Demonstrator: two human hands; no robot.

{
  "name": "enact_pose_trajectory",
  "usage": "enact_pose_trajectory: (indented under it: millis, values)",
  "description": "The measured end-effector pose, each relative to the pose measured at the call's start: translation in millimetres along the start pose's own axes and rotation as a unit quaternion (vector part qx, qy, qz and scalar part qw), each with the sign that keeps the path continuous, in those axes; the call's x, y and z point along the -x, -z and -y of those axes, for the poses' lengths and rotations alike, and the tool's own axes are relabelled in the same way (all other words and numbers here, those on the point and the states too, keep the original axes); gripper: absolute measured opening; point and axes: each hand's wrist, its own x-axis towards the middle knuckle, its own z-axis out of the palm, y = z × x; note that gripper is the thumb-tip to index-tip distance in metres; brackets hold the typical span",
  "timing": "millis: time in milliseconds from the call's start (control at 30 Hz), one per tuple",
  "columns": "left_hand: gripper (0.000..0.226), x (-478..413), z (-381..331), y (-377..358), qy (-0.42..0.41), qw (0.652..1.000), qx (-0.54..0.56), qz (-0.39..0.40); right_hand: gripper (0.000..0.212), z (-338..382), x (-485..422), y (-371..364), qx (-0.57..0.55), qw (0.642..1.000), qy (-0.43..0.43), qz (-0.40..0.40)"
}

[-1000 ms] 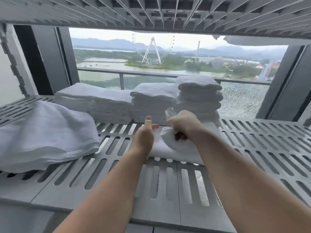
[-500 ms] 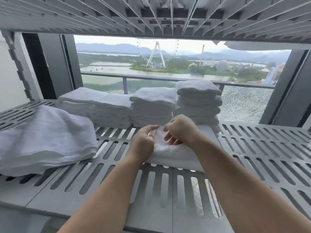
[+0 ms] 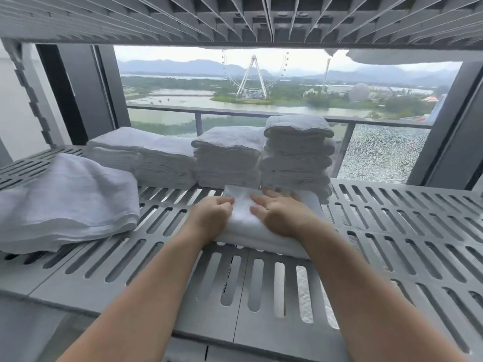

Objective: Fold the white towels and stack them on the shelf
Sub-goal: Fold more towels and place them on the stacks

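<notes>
White folded towel (image 3: 251, 226) lies under my flat right hand (image 3: 281, 216) and curled left hand (image 3: 213, 218); three stacks (image 3: 227, 158) done, loose towel (image 3: 65, 199) left

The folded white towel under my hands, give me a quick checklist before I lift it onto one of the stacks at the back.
1. Folded white towel lies flat on the grey slotted shelf: ok.
2. Right hand open, palm pressing the top: ok.
3. Left hand curled at the towel's left edge; whether it has a grip: cannot tell.
4. Fold edges lined up: cannot tell, the hands cover them.
5. Tallest stack of folded white towels stands upright with room under the upper shelf: ok.
6. Loose white towel on the left lies clear of the path: ok.
</notes>
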Motion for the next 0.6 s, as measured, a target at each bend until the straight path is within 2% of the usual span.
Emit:
enact_pose_trajectory:
  millis: [133,233,300,333,467,533,600]
  values:
    - [0.051,18.0,3.9,-0.1,0.011,1.000,-0.004,0.014,0.052,-3.8,4.9,5.0,0.012,0.999,0.027,0.035]
    - [0.019,26.2,4.1,2.1,-0.013,0.994,-0.105,-0.013,0.049,1.4,7.5,8.1,-0.003,0.999,0.040,0.037]
    - [0.034,24.6,-5.5,5.0,-0.044,0.972,-0.224,-0.059,0.050,9.9,10.2,2.7,0.018,0.998,0.034,0.043]
    - [0.035,23.3,-10.5,5.5,-0.062,0.961,-0.258,-0.076,0.052,13.7,11.8,-2.4,0.038,0.998,0.029,0.045]
    - [0.021,7.1,-23.6,2.4,-0.121,0.939,-0.289,-0.143,0.065,18.0,18.2,-13.6,0.038,0.999,0.015,0.016]
    - [0.026,-8.2,-23.4,-0.8,-0.159,0.934,-0.300,-0.109,0.064,17.2,23.9,-13.8,0.020,1.000,0.020,-0.013]
    - [0.031,-22.1,-20.8,-4.1,-0.164,0.938,-0.304,-0.019,0.051,15.8,34.2,-15.6,0.006,0.994,0.031,-0.107]
